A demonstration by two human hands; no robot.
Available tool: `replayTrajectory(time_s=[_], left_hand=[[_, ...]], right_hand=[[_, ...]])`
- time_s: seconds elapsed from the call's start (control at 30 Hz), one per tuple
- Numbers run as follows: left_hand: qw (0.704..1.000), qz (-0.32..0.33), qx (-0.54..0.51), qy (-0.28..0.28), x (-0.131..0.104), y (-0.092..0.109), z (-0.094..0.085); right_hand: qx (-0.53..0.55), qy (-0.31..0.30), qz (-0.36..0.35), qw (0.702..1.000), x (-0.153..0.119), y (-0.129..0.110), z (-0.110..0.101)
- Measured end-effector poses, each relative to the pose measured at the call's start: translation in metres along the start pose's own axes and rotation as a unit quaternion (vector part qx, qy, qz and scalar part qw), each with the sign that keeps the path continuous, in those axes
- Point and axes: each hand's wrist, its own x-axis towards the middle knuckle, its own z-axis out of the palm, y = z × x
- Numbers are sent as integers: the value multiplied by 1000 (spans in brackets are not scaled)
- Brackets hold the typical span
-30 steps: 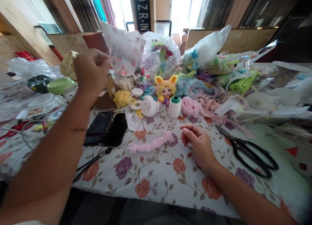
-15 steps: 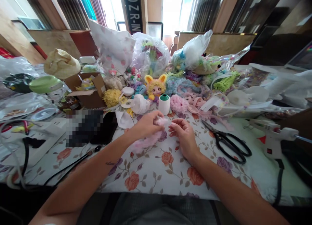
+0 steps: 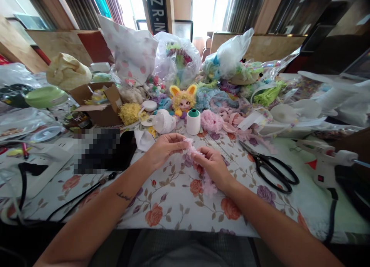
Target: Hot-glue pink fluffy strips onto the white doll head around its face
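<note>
Fluffy pink yarn [image 3: 190, 150] is stretched between my two hands above the flowered tablecloth [image 3: 173, 193]. My left hand [image 3: 167, 146] pinches its upper end between thumb and fingers. Lower on the same strand, my right hand [image 3: 212, 163] is closed round it, and a loose tail hangs below that hand. Just beyond my hands stands a white thread cone [image 3: 193, 122] with a green top. Behind it sits a yellow plush doll [image 3: 183, 100] with long ears. A ball of pink yarn [image 3: 212, 120] lies beside the cone.
Black-handled scissors [image 3: 273, 168] lie open-bladed or shut, unclear, right of my hands. Farther right is a white glue gun [image 3: 323, 163]. At left are a dark phone-like slab [image 3: 124, 149], a cable and a power strip [image 3: 54, 151]. A cardboard box [image 3: 98, 109] and plastic bags crowd the back.
My right hand has closed on the pink yarn. The yarn's tail has shifted from beneath my left hand to below my right one. The view has tilted slightly.
</note>
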Motion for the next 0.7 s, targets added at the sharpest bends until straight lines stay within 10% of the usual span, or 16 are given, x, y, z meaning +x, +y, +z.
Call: replayTrajectory(time_s=[0.17,0.53,0.7], left_hand=[[996,-57,-71,-26,-4,-7,2],[982,27,183,-35,-7,-4,-3],[999,9,-11,32,-4,-6,1]], right_hand=[[99,-102,105,984,2,-7,-4],[-234,-5,-60,970,-1,-2,2],[-77,-88,25,993,3,-7,-6]])
